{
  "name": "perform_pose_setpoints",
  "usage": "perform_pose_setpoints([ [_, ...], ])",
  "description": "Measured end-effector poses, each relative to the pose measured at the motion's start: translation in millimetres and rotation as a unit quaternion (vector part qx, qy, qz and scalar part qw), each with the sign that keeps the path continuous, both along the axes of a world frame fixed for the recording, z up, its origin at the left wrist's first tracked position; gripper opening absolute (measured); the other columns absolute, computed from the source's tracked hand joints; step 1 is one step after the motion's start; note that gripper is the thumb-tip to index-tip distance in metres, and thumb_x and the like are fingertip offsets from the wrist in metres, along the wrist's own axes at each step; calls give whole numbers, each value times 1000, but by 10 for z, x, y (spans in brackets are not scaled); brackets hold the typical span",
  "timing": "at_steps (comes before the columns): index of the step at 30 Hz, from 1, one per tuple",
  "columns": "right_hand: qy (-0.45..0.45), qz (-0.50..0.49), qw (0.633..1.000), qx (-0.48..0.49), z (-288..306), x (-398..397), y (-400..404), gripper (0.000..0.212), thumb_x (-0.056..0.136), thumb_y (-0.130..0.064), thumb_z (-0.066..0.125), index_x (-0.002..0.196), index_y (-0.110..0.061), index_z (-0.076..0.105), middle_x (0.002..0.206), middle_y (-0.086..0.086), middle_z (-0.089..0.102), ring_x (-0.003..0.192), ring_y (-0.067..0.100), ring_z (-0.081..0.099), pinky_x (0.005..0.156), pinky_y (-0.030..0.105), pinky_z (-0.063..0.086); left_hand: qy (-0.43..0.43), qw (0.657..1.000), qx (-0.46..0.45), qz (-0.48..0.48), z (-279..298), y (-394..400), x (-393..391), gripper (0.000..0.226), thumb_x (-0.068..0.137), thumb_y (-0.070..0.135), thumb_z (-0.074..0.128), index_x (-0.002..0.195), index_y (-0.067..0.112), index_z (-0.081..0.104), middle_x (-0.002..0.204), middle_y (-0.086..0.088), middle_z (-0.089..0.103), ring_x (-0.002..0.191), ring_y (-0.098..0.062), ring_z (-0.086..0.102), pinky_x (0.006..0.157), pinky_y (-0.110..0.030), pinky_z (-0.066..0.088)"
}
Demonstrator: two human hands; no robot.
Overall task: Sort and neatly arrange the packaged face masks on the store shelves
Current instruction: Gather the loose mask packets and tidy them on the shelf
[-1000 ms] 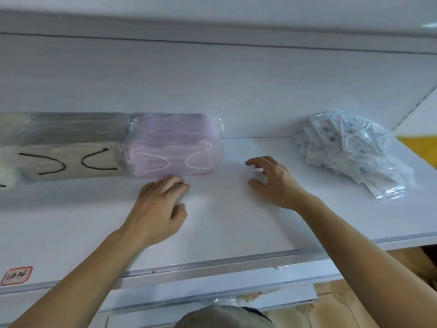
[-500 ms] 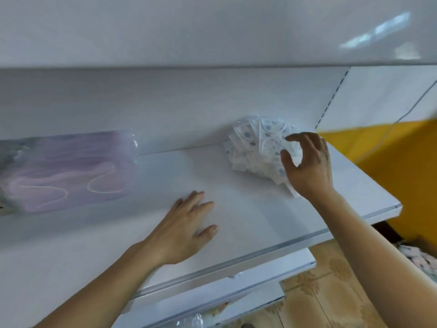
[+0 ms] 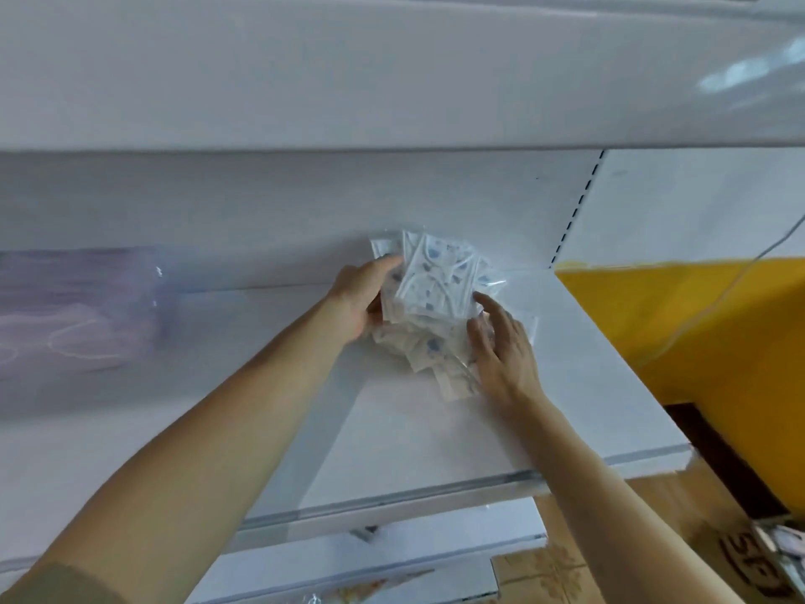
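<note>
A loose pile of white, blue-patterned face mask packets point(image 3: 435, 294) lies at the back right of the white shelf point(image 3: 435, 429). My left hand point(image 3: 361, 298) grips the pile's left side, fingers curled behind the upright packets. On the pile's right side my right hand point(image 3: 501, 342) presses with nearly straight fingers. A clear pack of lilac masks point(image 3: 78, 316) lies blurred at the far left of the same shelf.
An upper shelf's white front point(image 3: 392, 80) overhangs the work area. A yellow surface point(image 3: 697, 342) stands right of the shelf end. Below are lower shelf edges point(image 3: 392, 555) and a patterned tan floor point(image 3: 566, 573).
My view swung right. My left hand left the bare shelf and reached the mask pile's left side. My right hand shifted to the pile's right side, and some packets now stand upright.
</note>
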State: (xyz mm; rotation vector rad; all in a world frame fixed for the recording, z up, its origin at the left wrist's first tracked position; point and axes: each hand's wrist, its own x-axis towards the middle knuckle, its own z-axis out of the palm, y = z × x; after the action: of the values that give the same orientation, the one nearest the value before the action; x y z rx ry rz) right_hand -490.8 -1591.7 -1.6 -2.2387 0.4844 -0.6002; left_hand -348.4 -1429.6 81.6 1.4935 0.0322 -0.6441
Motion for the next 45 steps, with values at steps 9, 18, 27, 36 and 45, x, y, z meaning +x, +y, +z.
perform_pose_setpoints([
  [9, -1, 67, 998, -6, 18, -37, -58, 69, 93, -66, 31, 152, -32, 43, 156, -10, 46, 145, 15, 37, 119, 47, 31, -144, 978, 144, -45, -108, -308, -103, 90, 55, 44, 93, 130, 16, 51, 128, -3, 61, 115, -25, 61, 98, -49, 55],
  [18, -28, 73, 995, 58, 14, -76, -39, 61, 101, -56, 40, 158, -39, 25, 156, -4, 46, 141, 10, 44, 108, 25, 35, -12, 992, -126, 26, -168, 166, -172, 34, 83, -2, 76, 115, 7, 72, 106, -14, 77, 96, -33, 75, 75, -46, 63],
  [27, -163, -8, 982, -92, 324, -161, 456, 43, 98, -38, 48, 133, -14, 58, 125, -1, 64, 117, 20, 58, 100, 36, 46, 103, 965, -234, 65, -242, 1063, -410, 37, 90, 11, 67, 127, 13, 67, 114, -8, 77, 96, -22, 77, 73, -39, 64],
  [36, -83, 166, 925, 330, 619, 281, 1801, 76, 80, -6, 86, 141, -28, 45, 114, 5, 70, 93, 5, 74, 74, 24, 60, 90, 920, -372, 83, -431, 1449, -596, 44, 96, 17, 64, 139, 6, 58, 137, -20, 64, 124, -34, 65, 96, -46, 56],
  [45, -174, 159, 919, 315, 494, 560, 2146, 58, 84, 7, 78, 128, -25, 57, 101, 21, 72, 83, 34, 74, 71, 50, 63, -42, 922, -373, 99, -584, 2137, -341, 67, 88, 2, 68, 150, 9, 45, 144, -20, 58, 133, -38, 56, 103, -52, 52],
])
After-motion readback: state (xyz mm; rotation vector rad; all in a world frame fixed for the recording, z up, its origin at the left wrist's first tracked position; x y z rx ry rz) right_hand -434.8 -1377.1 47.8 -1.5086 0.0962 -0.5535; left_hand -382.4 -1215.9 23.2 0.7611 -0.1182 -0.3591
